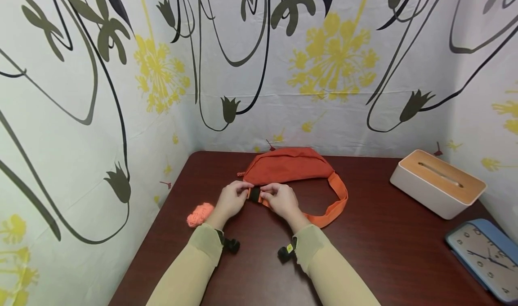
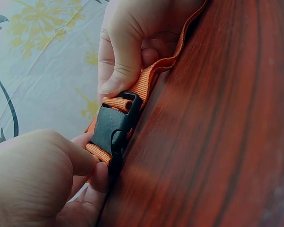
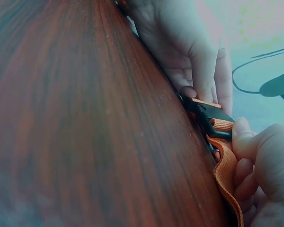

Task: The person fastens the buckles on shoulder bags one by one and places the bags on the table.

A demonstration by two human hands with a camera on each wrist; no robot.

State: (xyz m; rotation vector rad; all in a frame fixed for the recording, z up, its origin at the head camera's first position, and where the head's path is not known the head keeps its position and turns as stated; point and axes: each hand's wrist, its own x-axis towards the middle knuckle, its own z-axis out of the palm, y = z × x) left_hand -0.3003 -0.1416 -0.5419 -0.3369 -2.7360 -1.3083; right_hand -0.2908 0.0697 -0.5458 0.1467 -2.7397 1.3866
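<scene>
An orange-red waist bag [image 1: 289, 166] lies near the back of the table, its orange strap [image 1: 339, 193] looping round to the right and front. A black side-release buckle [image 2: 114, 124] sits on the strap, its two halves together. My left hand [image 1: 232, 200] pinches the webbing at the buckle's left end between thumb and fingers. At the other end my right hand [image 1: 283, 202] grips the strap, thumb against the buckle's edge and fingers curled beneath. The right wrist view shows the buckle [image 3: 209, 116] close above the tabletop, partly hidden by the fingers.
A coral ball of yarn [image 1: 200, 215] lies beside the left wrist. To the right stand a white tissue box [image 1: 425, 187] with a wooden lid and a blue-framed clock [image 1: 485, 256]. Patterned cloth walls [image 1: 259, 81] border the dark red-brown table [image 1: 376, 243].
</scene>
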